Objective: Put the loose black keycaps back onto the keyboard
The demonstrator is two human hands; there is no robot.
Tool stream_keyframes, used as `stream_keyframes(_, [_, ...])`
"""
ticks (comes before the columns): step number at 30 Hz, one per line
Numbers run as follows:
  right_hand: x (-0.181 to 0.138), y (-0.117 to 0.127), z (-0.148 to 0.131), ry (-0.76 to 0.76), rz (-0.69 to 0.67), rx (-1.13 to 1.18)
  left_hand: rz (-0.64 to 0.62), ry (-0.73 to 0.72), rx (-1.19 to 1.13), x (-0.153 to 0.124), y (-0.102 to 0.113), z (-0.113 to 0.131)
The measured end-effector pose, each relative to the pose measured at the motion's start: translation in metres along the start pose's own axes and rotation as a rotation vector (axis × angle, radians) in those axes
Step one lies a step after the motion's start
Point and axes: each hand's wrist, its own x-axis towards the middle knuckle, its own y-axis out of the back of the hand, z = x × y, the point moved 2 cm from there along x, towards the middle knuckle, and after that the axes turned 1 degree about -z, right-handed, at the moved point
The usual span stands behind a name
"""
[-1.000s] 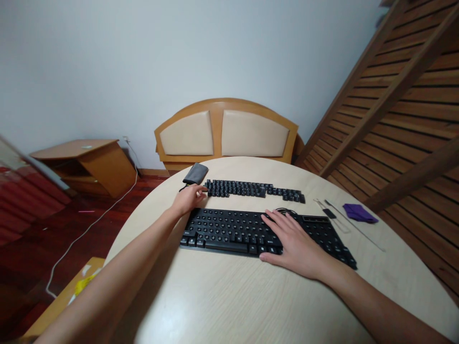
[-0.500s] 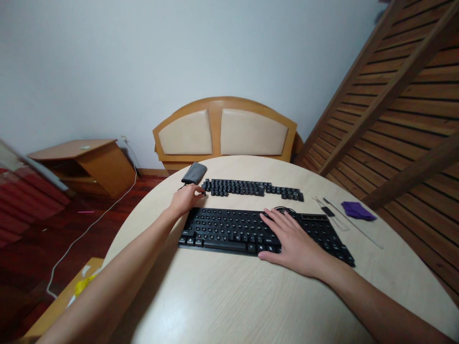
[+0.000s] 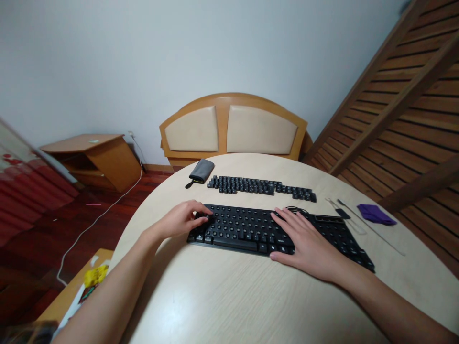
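Observation:
A black keyboard (image 3: 247,229) lies on the round pale wooden table (image 3: 229,296). Behind it runs a row of loose black keycaps (image 3: 261,186). My left hand (image 3: 179,220) rests at the keyboard's left end, its fingers pinched together on a small black keycap over the upper left keys. My right hand (image 3: 304,241) lies flat on the right half of the keyboard with its fingers stretched out and nothing in it.
A grey pouch (image 3: 201,170) lies at the left end of the keycap row. Thin metal tools (image 3: 344,215) and a purple cloth (image 3: 375,213) sit at the right. Beyond the table stand a padded wooden headboard (image 3: 233,129) and a wooden nightstand (image 3: 96,157). A white cable (image 3: 93,224) crosses the floor.
My left hand came back from the left end of the keycap row to the keyboard's upper left corner, fingers pinched. The right hand stayed on the keyboard. The view shifted a little.

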Motion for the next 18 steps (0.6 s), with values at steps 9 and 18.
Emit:
stream_keyframes(9, [-0.0009,-0.0009,0.0019,0.002,0.010,-0.014,-0.094,0.022,-0.084,-0.0034,0.0076,0.0010])
stream_keyframes(18, [0.0000,-0.0017,0.0016,0.004,0.011,-0.041,-0.172,-0.026,-0.124,-0.0035,0.0037,0.0047])
